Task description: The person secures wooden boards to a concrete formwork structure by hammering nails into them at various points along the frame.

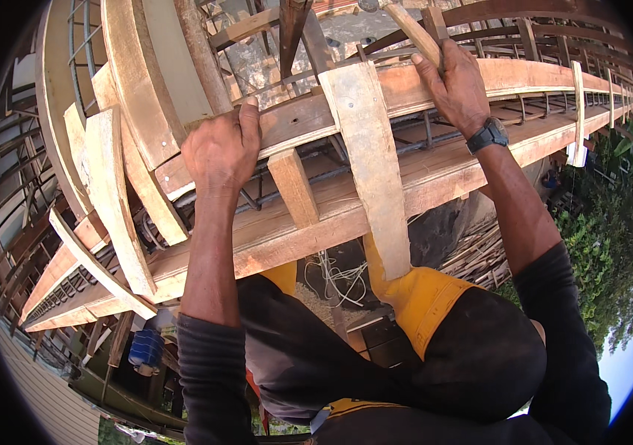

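Note:
My left hand is closed over the upper edge of a long formwork board, its fingers hidden on the far side. In my right hand is a hammer, gripped by its wooden handle; the head is partly cut off at the top edge. The right hand rests close to the same board. Between my hands, a pale wooden cleat crosses the form, with a nail head near its top. A short wood block stands between the upper board and the lower plank. Steel bars run inside the form.
Several loose wood strips lean across the form at left. My knees, in dark and yellow trousers, are below the lower plank. White string hangs between them. A blue container is lower left; trees stand at right.

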Demonstrator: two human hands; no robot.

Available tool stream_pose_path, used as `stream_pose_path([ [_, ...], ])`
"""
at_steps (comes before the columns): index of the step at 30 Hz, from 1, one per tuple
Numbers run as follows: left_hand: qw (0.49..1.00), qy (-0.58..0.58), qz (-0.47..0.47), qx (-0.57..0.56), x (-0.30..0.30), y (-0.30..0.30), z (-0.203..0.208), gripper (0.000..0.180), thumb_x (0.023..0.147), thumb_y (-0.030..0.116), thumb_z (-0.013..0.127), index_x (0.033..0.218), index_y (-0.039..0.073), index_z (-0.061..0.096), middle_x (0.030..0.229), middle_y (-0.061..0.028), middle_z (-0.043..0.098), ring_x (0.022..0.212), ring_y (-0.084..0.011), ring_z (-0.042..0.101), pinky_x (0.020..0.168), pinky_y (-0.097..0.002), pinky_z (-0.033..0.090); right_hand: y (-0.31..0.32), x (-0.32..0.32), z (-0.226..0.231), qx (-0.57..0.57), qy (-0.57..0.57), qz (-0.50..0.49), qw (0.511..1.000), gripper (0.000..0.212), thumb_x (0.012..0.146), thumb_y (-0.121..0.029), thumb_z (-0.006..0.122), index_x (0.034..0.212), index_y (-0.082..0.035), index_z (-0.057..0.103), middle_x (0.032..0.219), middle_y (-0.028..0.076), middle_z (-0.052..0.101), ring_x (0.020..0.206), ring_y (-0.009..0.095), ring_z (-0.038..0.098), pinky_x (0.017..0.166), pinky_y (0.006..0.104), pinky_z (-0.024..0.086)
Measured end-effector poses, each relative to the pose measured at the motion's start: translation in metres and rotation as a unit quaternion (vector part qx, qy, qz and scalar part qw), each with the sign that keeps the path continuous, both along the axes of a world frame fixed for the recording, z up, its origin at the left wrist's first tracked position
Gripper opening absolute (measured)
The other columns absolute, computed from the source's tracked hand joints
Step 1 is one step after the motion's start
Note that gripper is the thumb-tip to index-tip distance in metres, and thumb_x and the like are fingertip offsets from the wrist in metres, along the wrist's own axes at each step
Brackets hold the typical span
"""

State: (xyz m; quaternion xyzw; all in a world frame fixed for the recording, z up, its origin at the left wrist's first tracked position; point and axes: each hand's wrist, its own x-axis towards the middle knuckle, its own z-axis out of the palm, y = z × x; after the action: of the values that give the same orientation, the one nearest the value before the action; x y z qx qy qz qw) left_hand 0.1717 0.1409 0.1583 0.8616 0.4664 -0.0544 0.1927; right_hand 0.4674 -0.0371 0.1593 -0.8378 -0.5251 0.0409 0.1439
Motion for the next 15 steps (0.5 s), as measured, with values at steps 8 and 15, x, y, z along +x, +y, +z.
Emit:
stream_pose_path([
  [8, 1.0, 0.017, 0.005, 0.025, 0.0038, -0.0061, 0.0038, 0.064, 0.099, 0.05, 0.037, 0.085, 0.0, 0.076, 0.087, -0.0281, 0.069, 0.087, -0.045, 0.068, 0.086, -0.0497, 0.051, -0.0016, 0.0022, 0.0007, -0.004, 0.017, -0.026, 1.0, 0.047, 0.098, -0.044, 0.058, 0.091, 0.002, 0.056, 0.073, 0.023, 0.064, 0.08, 0.046, 0.061, 0.085, 0.0521, 0.046],
  [15, 0.999, 0.019, 0.008, 0.039, 0.0027, -0.0007, -0.0002, 0.068, 0.1, 0.054, 0.039, 0.081, -0.002, 0.072, 0.087, -0.0311, 0.068, 0.088, -0.0478, 0.066, 0.084, -0.0523, 0.05, 0.0022, 0.0048, -0.0028, -0.024, 0.017, -0.013, 0.999, 0.053, 0.099, -0.048, 0.053, 0.109, 0.004, 0.061, 0.074, 0.023, 0.067, 0.084, 0.044, 0.065, 0.089, 0.0515, 0.046],
])
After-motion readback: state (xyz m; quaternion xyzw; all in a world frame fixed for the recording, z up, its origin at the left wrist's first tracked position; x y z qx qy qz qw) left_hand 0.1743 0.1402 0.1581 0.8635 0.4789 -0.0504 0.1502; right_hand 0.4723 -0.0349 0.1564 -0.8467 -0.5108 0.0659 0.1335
